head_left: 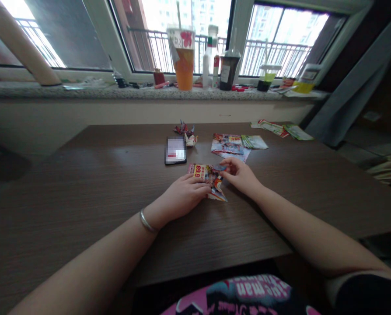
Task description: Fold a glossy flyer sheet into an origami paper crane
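Observation:
A colourful printed sheet of paper [211, 173], partly folded and marked "89.9", lies on the table in front of me. My left hand [190, 192] rests on its left and near part, fingers stretched out flat, pressing it against the tabletop. At its upper right corner my right hand [237, 174] is closed, thumb and fingertips pinching the paper's edge. One pointed corner sticks out toward me between the hands. Just beyond the paper stands a phone [171, 162] with a blurred screen. Beside it sit a red-patterned folded paper piece [183, 128] and a whitish one [191, 140].
Right of the phone lie more printed sheets [226, 143] and a green packet [255, 142]. Several packets [274, 127] rest at the back right of the table [84, 183]. The windowsill [93, 90] holds a tall orange drink cup [184, 65], bottles and a dark cup [227, 72].

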